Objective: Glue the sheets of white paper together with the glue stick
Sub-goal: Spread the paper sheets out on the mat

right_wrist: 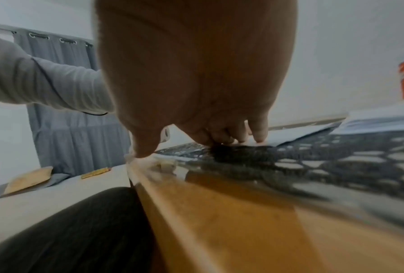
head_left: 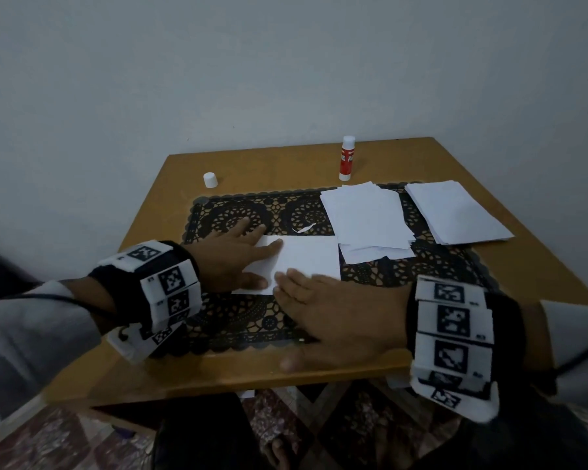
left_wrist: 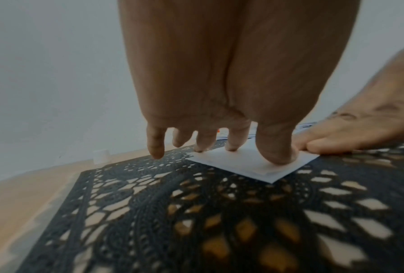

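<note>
Both hands flat on the white paper sheets [head_left: 306, 259] lying mid-mat, near the front of the worktop [head_left: 157, 374]. Left hand [head_left: 231, 256] comes in from the left w/ fingers straight & spread: thumb and two fingertips press the sheets' left part, the other fingers rest on the black lace-pattern mat [head_left: 238, 320]. In the left wrist view the thumb [left_wrist: 278, 147] bears down close to the sheets' near corner, where a 2nd sheet edge shows slightly offset under the top one. Right hand [head_left: 340, 313] lies palm down from the right, fingers straight & together, tips on the sheets' front edge just beside the left thumb; its thumb sits at the worktop's front edge. Neither hand grasps anything, both are released & pressing.

Glue stick [head_left: 347, 158] stands upright, uncapped, at the back of the worktop beyond the mat, well apart from both hands. Its white cap [head_left: 210, 180] stands at back left, off the mat. Loose paper pile [head_left: 367, 222] touches the pressed sheets' right side; a neater stack [head_left: 455, 212] sits further right. Small torn paper scrap [head_left: 304, 228] lies on the mat just behind the sheets.
</note>
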The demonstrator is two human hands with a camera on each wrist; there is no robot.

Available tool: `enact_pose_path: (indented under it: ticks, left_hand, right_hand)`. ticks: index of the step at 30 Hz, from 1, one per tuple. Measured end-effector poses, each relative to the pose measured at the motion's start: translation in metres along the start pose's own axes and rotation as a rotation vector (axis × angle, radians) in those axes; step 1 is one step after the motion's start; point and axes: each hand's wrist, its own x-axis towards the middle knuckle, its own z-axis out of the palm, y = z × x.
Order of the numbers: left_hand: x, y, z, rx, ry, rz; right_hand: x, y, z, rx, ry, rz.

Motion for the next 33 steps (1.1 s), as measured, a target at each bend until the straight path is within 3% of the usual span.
enact_pose_path:
  ticks: [5,9,13,18,21,25,29,33]
  left_hand:
    - [0.004,-0.004,0.001,-0.016,-0.057,0.036]
    - [0.004,-0.005,0.004,-0.024,-0.068,0.045]
    - [0.004,-0.002,0.003,-0.005,-0.094,0.026]
    - [0.004,-0.003,0.003,-0.015,-0.098,0.036]
    - [0.003,0.000,0.001,-0.015,-0.102,0.025]
    - [-0.001,0.000,0.000,-0.005,-0.107,0.022]
    - [-0.005,0.010,-0.001,0.052,-0.104,0.002]
    - [-0.022,0.032,0.011,0.071,-0.085,0.000]
  right_hand:
    - [0.009,0.012,-0.001,0.048,-0.024,0.113]
    - [0.010,0.005,-0.002,0.064,-0.072,0.039]
    - [0.017,0.028,-0.013,0.093,-0.022,0.218]
    - [0.007,0.018,-0.008,0.098,-0.081,0.113]
    - [0.014,0.035,-0.015,0.129,-0.035,0.264]
    - [0.014,0.020,-0.007,0.080,-0.085,0.144]
    - [0.015,0.025,-0.013,0.158,-0.022,0.208]
    - [0.005,0.016,-0.002,0.114,-0.068,0.124]
